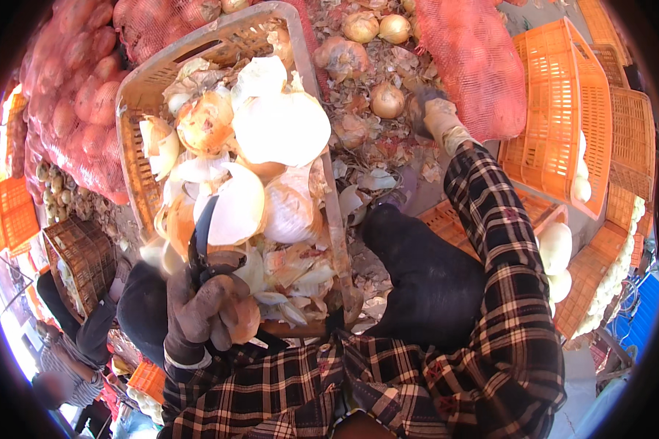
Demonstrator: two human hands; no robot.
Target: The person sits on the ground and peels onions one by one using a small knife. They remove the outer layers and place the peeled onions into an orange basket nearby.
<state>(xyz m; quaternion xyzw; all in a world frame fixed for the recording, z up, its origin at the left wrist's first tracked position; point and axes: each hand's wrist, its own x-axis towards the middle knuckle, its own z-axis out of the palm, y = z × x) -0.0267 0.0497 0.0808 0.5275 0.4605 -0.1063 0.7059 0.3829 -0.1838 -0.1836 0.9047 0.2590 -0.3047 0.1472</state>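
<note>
My left hand (200, 313), in a dark glove, is curled around a dark-bladed knife (204, 228) that points away from me. An onion (245, 321) lies against its fingers; whether they grip it is not clear. Beneath and beyond this hand stands an orange plastic crate (335, 219), filled with onion skins (302, 269), cut pieces and an unpeeled onion (204, 123). My right hand (436, 118), gloved and blurred, reaches out at arm's length to the skin-strewn floor. It is close to a loose onion (387, 100) and a red mesh sack (478, 71); its fingers are indistinct.
Red mesh sacks of onions (77, 104) rise at the left. On the right is a tilted orange crate (549, 110), with peeled white onions (554, 249) below it. A co-worker (71, 356) sits at the lower left beside a brown crate (82, 263).
</note>
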